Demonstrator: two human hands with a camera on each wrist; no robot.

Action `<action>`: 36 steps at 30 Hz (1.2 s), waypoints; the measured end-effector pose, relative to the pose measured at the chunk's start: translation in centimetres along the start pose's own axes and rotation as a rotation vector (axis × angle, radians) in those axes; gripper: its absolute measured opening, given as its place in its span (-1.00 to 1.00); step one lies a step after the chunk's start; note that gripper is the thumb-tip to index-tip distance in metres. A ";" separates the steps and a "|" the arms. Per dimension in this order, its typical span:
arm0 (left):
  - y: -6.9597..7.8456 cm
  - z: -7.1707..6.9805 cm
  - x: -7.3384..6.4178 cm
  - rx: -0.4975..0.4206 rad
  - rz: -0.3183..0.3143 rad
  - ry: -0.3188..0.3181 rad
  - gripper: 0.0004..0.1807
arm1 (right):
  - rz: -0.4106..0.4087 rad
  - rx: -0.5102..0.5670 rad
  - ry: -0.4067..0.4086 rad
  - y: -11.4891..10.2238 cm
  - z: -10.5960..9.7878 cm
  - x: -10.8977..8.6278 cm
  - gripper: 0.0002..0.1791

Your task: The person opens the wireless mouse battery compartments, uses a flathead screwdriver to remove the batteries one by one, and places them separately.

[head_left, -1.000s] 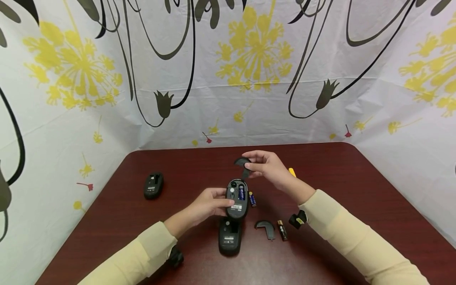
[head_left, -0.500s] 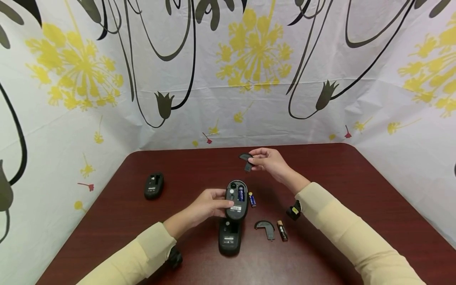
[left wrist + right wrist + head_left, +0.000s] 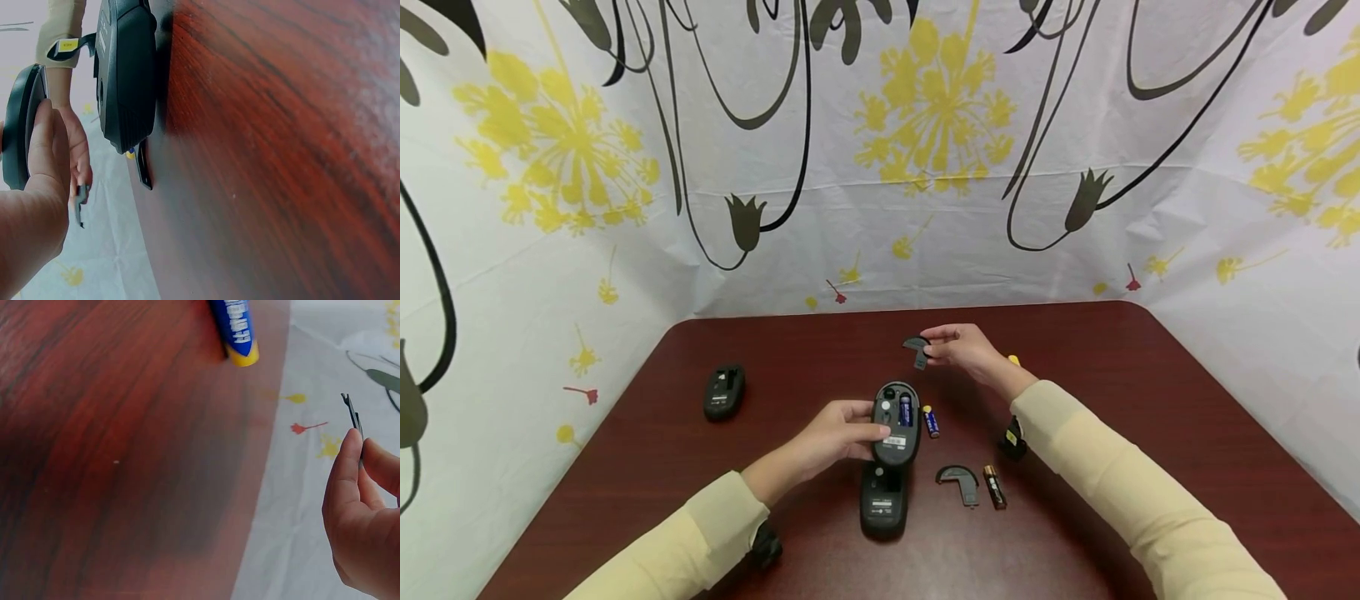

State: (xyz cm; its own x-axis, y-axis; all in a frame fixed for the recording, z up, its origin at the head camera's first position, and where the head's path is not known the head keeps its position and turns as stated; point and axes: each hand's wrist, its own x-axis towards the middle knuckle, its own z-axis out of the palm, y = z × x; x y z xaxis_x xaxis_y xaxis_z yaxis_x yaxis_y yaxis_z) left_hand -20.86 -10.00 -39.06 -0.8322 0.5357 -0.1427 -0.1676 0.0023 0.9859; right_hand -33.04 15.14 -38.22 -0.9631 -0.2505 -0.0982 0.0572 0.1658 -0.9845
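A left hand [image 3: 842, 432] grips an upturned mouse [image 3: 896, 442], a blue battery [image 3: 906, 410] in its bay, while the right hand [image 3: 966, 348] pinches a curved cover [image 3: 918, 353], both raised over the worktop [image 3: 805, 358]. Below lie a second mouse [image 3: 883, 504], another cover [image 3: 967, 485], a loose blue battery [image 3: 932, 422] and a black battery [image 3: 995, 487]; a third mouse [image 3: 724, 392] lies off left.

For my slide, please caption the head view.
Left hand holds a mouse, battery showing; right hand pinches a cover.
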 end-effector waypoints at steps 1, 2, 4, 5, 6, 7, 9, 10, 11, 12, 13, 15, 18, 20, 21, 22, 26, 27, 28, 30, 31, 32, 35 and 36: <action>0.0 0.0 0.0 0.001 0.002 -0.001 -0.44 | 0.007 -0.006 0.000 0.2 0.0 0.1 -0.58; -0.1 0.0 0.0 0.003 0.004 -0.001 -0.44 | 0.014 -0.010 -0.003 0.4 0.1 0.3 -0.58; -0.1 0.0 0.0 0.002 0.003 0.003 -0.44 | 0.024 -0.015 -0.013 0.8 0.1 0.5 -0.58; -0.1 0.0 0.0 -0.001 0.001 0.004 -0.44 | 0.030 -0.012 -0.017 0.9 0.2 0.6 -0.57; -0.2 0.0 0.0 -0.004 0.000 0.005 -0.44 | 0.036 -0.008 -0.024 1.1 0.2 0.8 -0.57; -0.2 0.0 0.0 -0.008 -0.001 0.006 -0.44 | 0.043 -0.006 -0.031 1.3 0.3 0.9 -0.56; -0.3 0.0 -0.1 -0.012 -0.005 0.010 -0.44 | 0.062 0.005 -0.043 1.5 0.4 1.1 -0.55; -0.3 0.0 -0.1 -0.014 -0.006 0.010 -0.44 | 0.072 0.011 -0.047 1.6 0.4 1.2 -0.54; -0.3 0.0 -0.1 -0.015 -0.005 0.011 -0.44 | 0.079 0.007 -0.053 1.7 0.5 1.3 -0.54; -0.4 -0.1 -0.1 -0.015 -0.004 0.013 -0.44 | 0.086 0.000 -0.059 1.8 0.5 1.4 -0.54; -0.4 -0.1 -0.1 -0.016 -0.004 0.014 -0.44 | 0.096 -0.005 -0.063 2.0 0.6 1.4 -0.54; -0.4 -0.1 -0.1 -0.019 -0.001 0.014 -0.45 | 0.103 -0.019 -0.083 2.3 0.6 1.6 -0.53; -0.4 -0.2 -0.1 -0.023 0.003 0.012 -0.45 | 0.119 -0.040 -0.102 2.6 0.8 1.7 -0.55; -0.4 -0.2 -0.1 -0.023 0.003 0.011 -0.44 | 0.121 -0.047 -0.117 2.7 0.9 1.8 -0.56; -0.4 -0.2 -0.1 -0.022 0.002 0.009 -0.44 | 0.124 -0.054 -0.120 2.8 1.0 1.8 -0.57; -0.5 -0.2 -0.1 -0.021 0.002 0.008 -0.44 | 0.128 -0.057 -0.120 2.8 1.0 1.8 -0.58; -0.5 -0.3 -0.2 -0.016 -0.003 0.005 -0.43 | 0.123 -0.075 -0.132 2.9 1.2 1.9 -0.59; -0.5 -0.3 -0.1 -0.015 -0.003 0.005 -0.43 | 0.123 -0.080 -0.135 2.9 1.2 2.0 -0.59; -0.5 -0.3 -0.2 -0.014 -0.003 0.006 -0.42 | 0.124 -0.083 -0.135 3.0 1.2 2.0 -0.60; -0.5 -0.3 -0.2 -0.014 -0.003 0.005 -0.42 | 0.120 -0.101 -0.137 3.1 1.2 2.1 -0.60; -0.5 -0.3 -0.2 -0.016 -0.003 0.006 -0.42 | 0.122 -0.108 -0.134 3.1 1.2 2.2 -0.61; -0.5 -0.3 -0.2 -0.017 -0.002 0.005 -0.42 | 0.117 -0.118 -0.136 3.2 1.2 2.2 -0.61; -0.5 -0.3 -0.2 -0.021 -0.001 0.003 -0.43 | 0.106 -0.146 -0.131 3.4 1.2 2.3 -0.62; -0.5 -0.3 -0.2 -0.021 0.000 0.002 -0.43 | 0.101 -0.154 -0.130 3.4 1.2 2.3 -0.62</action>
State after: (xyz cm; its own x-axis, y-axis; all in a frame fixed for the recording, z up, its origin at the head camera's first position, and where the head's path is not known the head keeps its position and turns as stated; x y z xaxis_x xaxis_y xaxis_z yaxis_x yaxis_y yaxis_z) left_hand -20.80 -10.39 -39.57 -0.8333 0.5340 -0.1432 -0.1787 -0.0150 0.9838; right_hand -34.74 13.95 -41.96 -0.9122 -0.3441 -0.2226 0.1012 0.3372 -0.9360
